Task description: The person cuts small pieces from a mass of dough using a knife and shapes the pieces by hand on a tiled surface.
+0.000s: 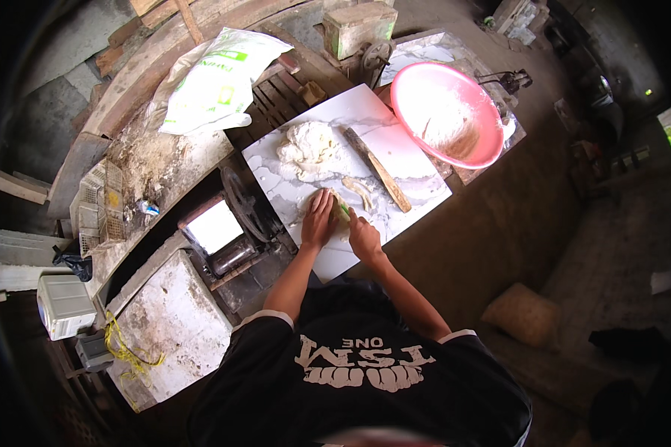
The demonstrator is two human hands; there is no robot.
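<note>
- The left hand (319, 218) lies flat, palm down and fingers stretched forward, pressing on a small piece of dough (341, 210) on the marble slab (417, 167).
- The right hand (364, 237) sits just beside it, curled over the near end of the same piece; the two hands nearly touch.
- Something green shows between the hands, on or against the dough; it is too small to tell what it is.
- The piece under the hands rests near the slab's near edge, close to the person.
- Just beyond the hands lies a thin strip of dough (359, 191), apart from them.
- A long wooden stick (376, 168) lies slantwise across the slab, to the right of the strip.
- A large lump of pale dough (309, 147) sits at the far left part of the slab, well apart from the hands.
- A pink basin (488, 145) holding white flour stands at the slab's far right corner.
- A white sack (209, 86) rests to the far left, beyond the slab.
- A roller machine (227, 231) with a dark wheel stands just left of the slab, beside the left forearm.
</note>
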